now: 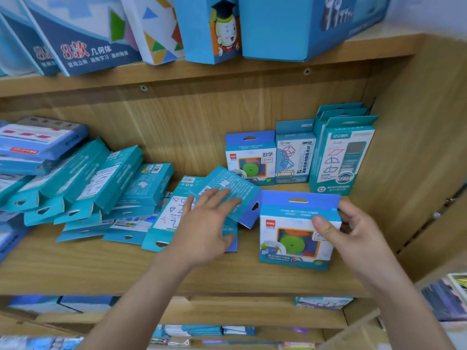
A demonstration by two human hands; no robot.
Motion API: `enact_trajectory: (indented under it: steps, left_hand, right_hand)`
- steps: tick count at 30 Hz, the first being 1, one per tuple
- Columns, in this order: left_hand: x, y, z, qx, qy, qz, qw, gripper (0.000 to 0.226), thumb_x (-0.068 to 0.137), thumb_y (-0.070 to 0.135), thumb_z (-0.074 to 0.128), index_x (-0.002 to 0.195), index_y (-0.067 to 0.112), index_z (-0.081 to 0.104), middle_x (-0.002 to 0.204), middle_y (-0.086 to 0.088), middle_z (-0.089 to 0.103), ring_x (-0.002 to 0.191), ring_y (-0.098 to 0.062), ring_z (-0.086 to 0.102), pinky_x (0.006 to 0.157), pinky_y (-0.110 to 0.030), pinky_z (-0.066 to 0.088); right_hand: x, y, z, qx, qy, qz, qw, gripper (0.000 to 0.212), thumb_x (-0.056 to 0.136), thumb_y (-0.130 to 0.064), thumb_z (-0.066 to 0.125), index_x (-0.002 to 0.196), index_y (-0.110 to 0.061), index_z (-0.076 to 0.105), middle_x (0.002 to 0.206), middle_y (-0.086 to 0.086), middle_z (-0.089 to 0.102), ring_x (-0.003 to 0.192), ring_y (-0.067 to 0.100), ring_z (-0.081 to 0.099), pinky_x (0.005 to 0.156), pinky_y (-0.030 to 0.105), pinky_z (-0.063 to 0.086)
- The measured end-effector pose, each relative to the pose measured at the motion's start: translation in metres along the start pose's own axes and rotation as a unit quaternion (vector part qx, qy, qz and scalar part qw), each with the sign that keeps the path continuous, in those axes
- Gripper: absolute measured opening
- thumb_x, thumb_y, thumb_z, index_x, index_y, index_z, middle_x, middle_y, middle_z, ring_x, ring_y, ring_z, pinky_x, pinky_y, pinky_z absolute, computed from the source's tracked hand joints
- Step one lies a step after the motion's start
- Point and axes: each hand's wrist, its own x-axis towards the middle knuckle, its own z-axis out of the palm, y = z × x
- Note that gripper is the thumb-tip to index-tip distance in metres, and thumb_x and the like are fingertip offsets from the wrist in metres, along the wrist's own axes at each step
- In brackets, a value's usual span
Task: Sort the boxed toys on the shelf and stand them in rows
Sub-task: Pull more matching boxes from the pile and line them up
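My right hand (336,228) grips a blue and white boxed toy (290,238) with a green disc on its front, held upright near the shelf's front right. My left hand (207,221) lies flat with spread fingers on a tilted teal box (227,183) in the middle of the wooden shelf (126,269). At the back right, boxes stand upright in a row: a matching blue box (250,157), a slim box with cube drawings (293,157) and tall teal boxes (341,157).
A heap of fallen teal boxes (96,183) covers the shelf's left half, with blue flat boxes (38,140) stacked at the far left. Large boxes (212,29) stand on the shelf above. A wooden side wall (417,147) closes the right. Lower shelves hold more packages.
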Motion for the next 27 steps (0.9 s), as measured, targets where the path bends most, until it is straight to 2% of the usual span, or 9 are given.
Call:
enact_trajectory:
  steps: [2,7,12,14,16,17,19,22,27]
  left_hand:
    - [0.006,0.003,0.016,0.104,-0.032,0.001,0.994,0.066,0.084,0.051,0.057,0.143,0.038,0.029,0.157,0.009,0.017,0.146,-0.015,0.010,0.115,-0.053,0.003]
    - [0.019,0.015,0.036,0.142,0.045,0.027,0.988,0.047,0.080,0.050,0.048,0.116,0.025,0.063,0.123,-0.002,0.064,0.117,-0.024,0.059,0.099,-0.062,0.036]
    - [0.019,0.012,0.023,0.078,0.174,0.066,0.979,0.031,0.083,0.024,0.044,0.099,0.015,0.070,0.100,-0.001,0.073,0.096,-0.023,0.068,0.090,-0.042,0.052]
    - [0.015,0.009,0.007,0.004,0.195,0.028,0.980,0.029,0.086,0.026,0.043,0.096,0.016,0.069,0.089,-0.001,0.072,0.083,-0.022,0.068,0.079,-0.033,0.049]
    - [0.009,0.008,-0.012,-0.109,0.224,-0.058,0.967,0.024,0.088,0.031,0.042,0.079,0.024,0.063,0.066,0.005,0.063,0.063,-0.008,0.058,0.061,-0.028,0.041]
    - [0.007,0.008,-0.021,-0.182,0.241,-0.101,0.948,0.024,0.087,0.030,0.043,0.067,0.024,0.054,0.055,0.007,0.052,0.054,-0.006,0.048,0.054,-0.027,0.035]
    - [0.006,0.003,-0.034,-0.358,0.280,-0.183,0.872,0.030,0.085,0.025,0.045,0.057,0.016,0.039,0.051,0.008,0.039,0.051,-0.009,0.034,0.052,-0.031,0.029]
    - [0.003,-0.011,-0.048,-0.556,0.276,-0.264,0.739,0.036,0.081,0.022,0.046,0.070,-0.012,0.040,0.072,-0.011,0.044,0.066,-0.024,0.035,0.057,-0.037,0.029]
    - [-0.014,-0.029,-0.049,-0.560,0.260,-0.298,0.728,0.038,0.087,0.021,0.045,0.082,-0.016,0.049,0.075,-0.018,0.052,0.065,-0.025,0.045,0.058,-0.033,0.035]
  right_hand:
    - [0.004,0.001,-0.006,0.000,0.029,-0.004,1.000,0.028,0.074,-0.024,0.066,0.102,-0.021,0.067,0.102,-0.003,0.073,0.094,0.015,0.069,0.072,0.022,0.056]
    - [0.009,0.002,-0.011,0.003,0.060,-0.002,0.998,0.034,0.072,-0.027,0.066,0.105,-0.022,0.064,0.102,-0.003,0.073,0.092,0.013,0.069,0.069,0.022,0.057]
    - [0.012,0.000,-0.015,0.025,0.087,-0.006,0.996,0.032,0.074,-0.027,0.064,0.106,-0.022,0.063,0.095,-0.011,0.073,0.084,0.005,0.069,0.061,0.015,0.053]
    - [0.015,0.000,-0.016,0.033,0.098,-0.009,0.995,0.031,0.075,-0.026,0.064,0.105,-0.022,0.063,0.094,-0.011,0.073,0.082,0.005,0.069,0.060,0.015,0.053]
    - [0.018,-0.001,-0.016,0.034,0.108,-0.007,0.994,0.026,0.077,-0.025,0.063,0.103,-0.024,0.062,0.091,-0.014,0.073,0.078,0.004,0.069,0.057,0.014,0.052]
    - [0.020,-0.001,-0.015,0.033,0.110,-0.007,0.993,0.023,0.080,-0.023,0.063,0.102,-0.025,0.062,0.088,-0.015,0.073,0.077,0.003,0.069,0.055,0.014,0.052]
    - [0.022,0.000,-0.014,0.032,0.108,-0.007,0.994,0.019,0.083,-0.018,0.062,0.101,-0.025,0.062,0.086,-0.015,0.073,0.075,0.002,0.069,0.054,0.013,0.051]
    - [0.024,0.003,-0.008,0.029,0.104,-0.010,0.994,0.020,0.085,-0.017,0.061,0.101,-0.028,0.061,0.085,-0.018,0.072,0.076,-0.001,0.068,0.054,0.013,0.052]
    - [0.036,0.008,0.008,-0.001,0.086,-0.030,0.996,0.019,0.087,-0.010,0.061,0.102,-0.023,0.063,0.089,-0.020,0.072,0.078,-0.003,0.067,0.063,0.013,0.053]
